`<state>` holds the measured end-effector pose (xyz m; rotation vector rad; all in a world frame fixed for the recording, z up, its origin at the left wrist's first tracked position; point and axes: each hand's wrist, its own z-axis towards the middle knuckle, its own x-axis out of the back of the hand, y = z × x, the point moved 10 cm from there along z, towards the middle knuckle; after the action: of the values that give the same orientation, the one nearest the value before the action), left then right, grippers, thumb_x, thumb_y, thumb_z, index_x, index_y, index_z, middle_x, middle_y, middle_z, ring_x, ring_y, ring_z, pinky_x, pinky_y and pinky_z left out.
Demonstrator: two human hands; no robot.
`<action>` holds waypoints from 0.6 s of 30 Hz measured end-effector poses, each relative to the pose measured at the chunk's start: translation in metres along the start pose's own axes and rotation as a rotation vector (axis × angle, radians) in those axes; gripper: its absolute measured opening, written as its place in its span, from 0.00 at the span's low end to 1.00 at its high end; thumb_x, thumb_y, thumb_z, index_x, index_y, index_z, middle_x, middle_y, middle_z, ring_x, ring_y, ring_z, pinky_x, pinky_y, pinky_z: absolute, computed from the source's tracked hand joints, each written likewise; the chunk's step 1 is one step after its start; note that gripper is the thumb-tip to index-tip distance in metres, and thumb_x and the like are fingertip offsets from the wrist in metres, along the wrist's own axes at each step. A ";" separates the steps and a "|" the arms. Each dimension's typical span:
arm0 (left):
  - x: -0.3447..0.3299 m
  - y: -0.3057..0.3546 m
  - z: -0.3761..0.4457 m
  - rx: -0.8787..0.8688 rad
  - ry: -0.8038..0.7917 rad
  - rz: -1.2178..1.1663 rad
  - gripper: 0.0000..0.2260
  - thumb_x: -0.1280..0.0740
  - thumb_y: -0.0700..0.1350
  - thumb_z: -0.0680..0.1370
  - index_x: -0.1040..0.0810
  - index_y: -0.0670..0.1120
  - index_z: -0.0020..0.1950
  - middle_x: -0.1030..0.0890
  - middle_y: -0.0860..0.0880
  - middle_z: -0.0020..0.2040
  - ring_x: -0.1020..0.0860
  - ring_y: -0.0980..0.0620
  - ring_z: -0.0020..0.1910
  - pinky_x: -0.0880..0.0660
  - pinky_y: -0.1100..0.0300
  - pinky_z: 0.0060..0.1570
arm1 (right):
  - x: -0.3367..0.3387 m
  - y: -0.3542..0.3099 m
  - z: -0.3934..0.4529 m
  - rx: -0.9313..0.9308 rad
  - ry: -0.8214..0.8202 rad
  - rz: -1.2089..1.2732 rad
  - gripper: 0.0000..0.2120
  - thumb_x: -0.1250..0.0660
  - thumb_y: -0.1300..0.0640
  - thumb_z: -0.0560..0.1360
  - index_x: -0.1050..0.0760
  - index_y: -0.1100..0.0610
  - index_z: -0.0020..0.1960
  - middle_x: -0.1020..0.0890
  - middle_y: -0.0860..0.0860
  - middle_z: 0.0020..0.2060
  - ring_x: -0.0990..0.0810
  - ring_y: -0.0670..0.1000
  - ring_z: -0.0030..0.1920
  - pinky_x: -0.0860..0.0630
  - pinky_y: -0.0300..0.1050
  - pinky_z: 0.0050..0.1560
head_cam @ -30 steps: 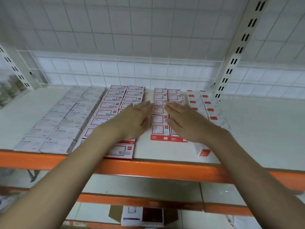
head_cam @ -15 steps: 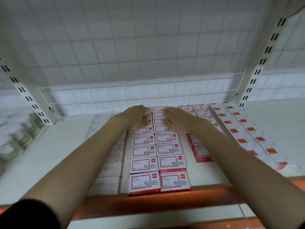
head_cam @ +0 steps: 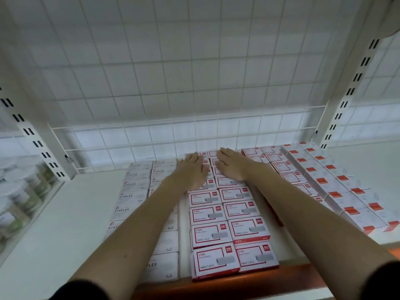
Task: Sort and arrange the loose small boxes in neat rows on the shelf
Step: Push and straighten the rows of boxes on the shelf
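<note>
I see a white wire grid panel (head_cam: 194, 83) behind and overhead, slotted white uprights (head_cam: 36, 144) at left and right (head_cam: 346, 98), and blurred clear containers (head_cam: 19, 191) beyond the left divider.

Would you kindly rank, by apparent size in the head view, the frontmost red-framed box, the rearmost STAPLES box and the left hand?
1. Frontmost red-framed box, though nearness to the camera inflates it.
2. Left hand.
3. Rearmost STAPLES box, shrunk by distance.

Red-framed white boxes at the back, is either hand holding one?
Neither. The left hand and right hand lie flat on the red-framed white cardboard boxes, fingers straight, gripping nothing.
</note>
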<state>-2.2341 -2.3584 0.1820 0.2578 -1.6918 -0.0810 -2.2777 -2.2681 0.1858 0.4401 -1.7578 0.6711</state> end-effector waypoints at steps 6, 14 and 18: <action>0.001 0.004 -0.003 -0.032 0.062 0.003 0.24 0.55 0.50 0.83 0.51 0.41 0.76 0.51 0.44 0.77 0.54 0.48 0.76 0.56 0.49 0.72 | -0.003 0.000 -0.003 0.030 0.037 0.001 0.25 0.57 0.49 0.82 0.55 0.59 0.76 0.54 0.55 0.76 0.57 0.52 0.76 0.59 0.50 0.73; 0.002 0.005 -0.005 -0.042 0.096 0.000 0.23 0.55 0.50 0.83 0.49 0.42 0.76 0.50 0.45 0.77 0.53 0.49 0.76 0.56 0.51 0.73 | -0.006 0.002 -0.003 0.065 0.034 -0.009 0.25 0.59 0.48 0.82 0.57 0.56 0.76 0.57 0.52 0.76 0.59 0.50 0.75 0.61 0.48 0.72; 0.005 0.006 -0.006 -0.032 0.090 0.043 0.23 0.55 0.50 0.82 0.49 0.44 0.76 0.50 0.46 0.77 0.52 0.49 0.75 0.57 0.51 0.72 | -0.005 0.002 -0.002 0.055 0.050 -0.031 0.25 0.59 0.48 0.82 0.57 0.55 0.76 0.57 0.52 0.76 0.59 0.49 0.75 0.62 0.49 0.73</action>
<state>-2.2293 -2.3530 0.1886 0.1982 -1.6043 -0.0635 -2.2762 -2.2650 0.1814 0.4832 -1.6849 0.7047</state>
